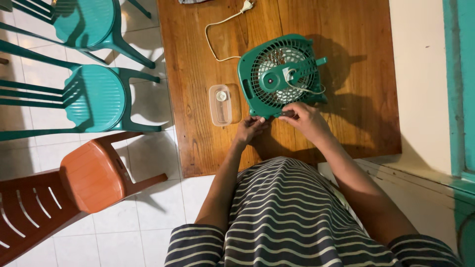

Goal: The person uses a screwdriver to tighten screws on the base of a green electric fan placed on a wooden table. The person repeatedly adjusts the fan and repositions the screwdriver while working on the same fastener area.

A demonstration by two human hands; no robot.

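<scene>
The fan's [281, 75] near edge is pinched by the left hand [249, 129], fingers closed on its corner. A small dark object is gripped by the right hand [304, 118] against the same edge. The fan lies flat on the table [198, 148], a clear container [223, 104] just beside it; the cord [220, 29] trails beyond.

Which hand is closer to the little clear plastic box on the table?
The left hand. It rests at the green fan's near corner, just right of the clear box. The right hand is farther right, at the fan's near edge.
</scene>
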